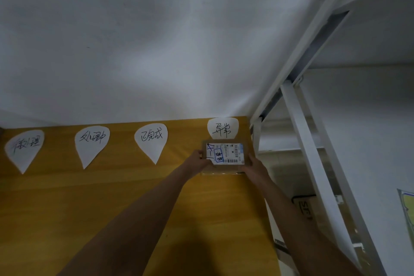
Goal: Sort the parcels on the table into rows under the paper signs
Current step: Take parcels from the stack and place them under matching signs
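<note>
Rising from the bottom edge of the frame, two bare forearms stretch across a yellow wooden counter (89, 208). Right of centre, the left hand (198, 161) and right hand (255, 164) clasp opposite ends of a cardboard parcel (226, 154), its white shipping label facing up. The parcel lies just below the rightmost paper sign (223, 127), near the counter's far right corner; whether it rests on the wood is unclear. Three other paper signs (151, 140) line the far edge leftward. This looks like setting the parcel down to begin that row. Next, both hands should release it without nudging it askew.
</note>
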